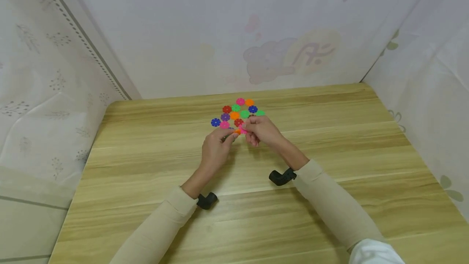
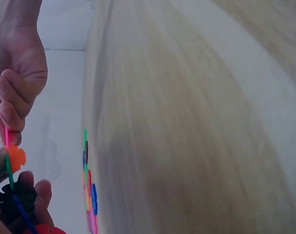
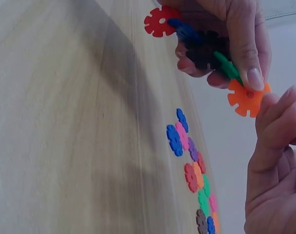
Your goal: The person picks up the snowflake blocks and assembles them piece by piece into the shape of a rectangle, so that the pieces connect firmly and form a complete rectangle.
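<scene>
Out over the wooden table, my left hand (image 1: pixel 215 150) grips a short chain of interlocked plastic snowflake discs. In the right wrist view the chain runs from a red disc (image 3: pixel 155 25) through a blue disc (image 3: pixel 185 32), a black disc (image 3: pixel 206 51) and a green disc (image 3: pixel 227 66) to an orange disc (image 3: pixel 244 101), where the thumb presses. My right hand (image 1: pixel 264 131) pinches a pink disc (image 1: pixel 242 129), which appears edge-on in the left wrist view and meets the orange disc's edge there. The fingertips of both hands are close together.
Several loose snowflake discs lie flat on the table (image 1: pixel 146 166) just beyond the hands, among them a blue disc (image 1: pixel 215 122), a purple disc (image 1: pixel 225 116) and an orange disc (image 1: pixel 249 102). A patterned cloth wall (image 1: pixel 183 52) stands behind the table's back edge.
</scene>
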A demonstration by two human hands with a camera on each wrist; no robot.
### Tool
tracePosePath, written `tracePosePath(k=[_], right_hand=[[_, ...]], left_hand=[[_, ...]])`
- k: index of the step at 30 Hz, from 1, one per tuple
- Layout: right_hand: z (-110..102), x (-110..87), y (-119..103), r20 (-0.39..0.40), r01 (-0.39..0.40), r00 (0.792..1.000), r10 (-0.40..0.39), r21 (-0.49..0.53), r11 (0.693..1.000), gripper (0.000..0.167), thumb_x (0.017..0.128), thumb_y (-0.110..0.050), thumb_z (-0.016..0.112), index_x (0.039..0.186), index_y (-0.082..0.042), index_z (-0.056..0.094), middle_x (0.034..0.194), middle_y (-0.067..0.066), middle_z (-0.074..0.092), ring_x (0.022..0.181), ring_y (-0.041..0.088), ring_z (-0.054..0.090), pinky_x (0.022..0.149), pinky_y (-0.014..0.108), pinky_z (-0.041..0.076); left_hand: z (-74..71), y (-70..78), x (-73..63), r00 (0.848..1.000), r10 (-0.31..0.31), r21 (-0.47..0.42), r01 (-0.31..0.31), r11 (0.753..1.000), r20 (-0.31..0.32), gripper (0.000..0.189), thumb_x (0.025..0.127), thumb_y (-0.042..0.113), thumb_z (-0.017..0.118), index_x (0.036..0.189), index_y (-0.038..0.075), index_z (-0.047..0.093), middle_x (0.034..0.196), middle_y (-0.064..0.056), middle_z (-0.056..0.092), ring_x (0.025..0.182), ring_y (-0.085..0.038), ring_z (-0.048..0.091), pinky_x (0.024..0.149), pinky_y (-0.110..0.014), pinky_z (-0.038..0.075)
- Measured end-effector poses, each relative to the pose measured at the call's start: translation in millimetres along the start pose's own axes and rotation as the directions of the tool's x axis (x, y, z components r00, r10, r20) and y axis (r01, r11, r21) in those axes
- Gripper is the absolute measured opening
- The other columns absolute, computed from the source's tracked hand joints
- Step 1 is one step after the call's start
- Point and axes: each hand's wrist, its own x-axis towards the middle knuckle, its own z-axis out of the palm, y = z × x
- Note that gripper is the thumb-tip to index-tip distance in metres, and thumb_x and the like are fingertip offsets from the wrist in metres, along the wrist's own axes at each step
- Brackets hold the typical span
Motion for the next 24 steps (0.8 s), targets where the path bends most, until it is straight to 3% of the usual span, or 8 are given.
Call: tracePosePath(k=[7,14,18,24], right_hand=[[4,0.0,2,-0.015,0.005,1.000,-0.004,0.024,1.000,0.029,0.101,-0.017,0.051,0.094,0.011,0.058,0.057,0.005,0.056,0.043,0.014,0.048,0.044,0.024,0.044],[-1,1.1,2,-0.009,-0.011,1.000,0.011,-0.009,1.000,0.025,0.100,-0.021,0.053,0.094,0.000,0.065,0.061,0.007,0.059,0.044,0.015,0.051,0.046,0.025,0.048],[-5,4.4,4,-0.003,-0.014,1.000,0.014,-0.017,1.000,0.032,0.099,-0.024,0.056,0.098,0.007,0.064,0.061,0.006,0.059,0.045,0.014,0.052,0.046,0.025,0.049],[-7,5.3,5,0.002,-0.018,1.000,0.018,-0.027,0.999,0.038,0.097,-0.026,0.059,0.103,0.011,0.063,0.063,0.005,0.059,0.046,0.014,0.052,0.046,0.024,0.049]], left_hand=[[1.3,2.7,-0.8,1.000,0.025,0.032,-0.025,0.999,-0.016,0.018,0.093,0.022,0.067,0.097,0.007,0.076,0.085,-0.005,0.067,0.071,-0.017,0.054,0.059,-0.028,0.045],[-3.6,1.7,2.7,0.994,-0.034,-0.054,0.040,0.998,0.100,0.022,0.095,0.026,0.064,0.105,0.008,0.072,0.079,-0.005,0.063,0.062,-0.016,0.051,0.054,-0.024,0.043],[-8.6,-1.2,5.2,0.973,-0.116,-0.165,0.150,0.975,0.200,0.033,0.096,0.040,0.059,0.108,0.012,0.070,0.079,-0.006,0.062,0.068,-0.023,0.057,0.056,-0.025,0.046],[-15.1,-5.1,9.2,0.922,-0.224,-0.286,0.318,0.904,0.316,0.050,0.095,0.054,0.053,0.105,0.009,0.071,0.089,-0.009,0.066,0.081,-0.033,0.067,0.061,-0.028,0.051]])
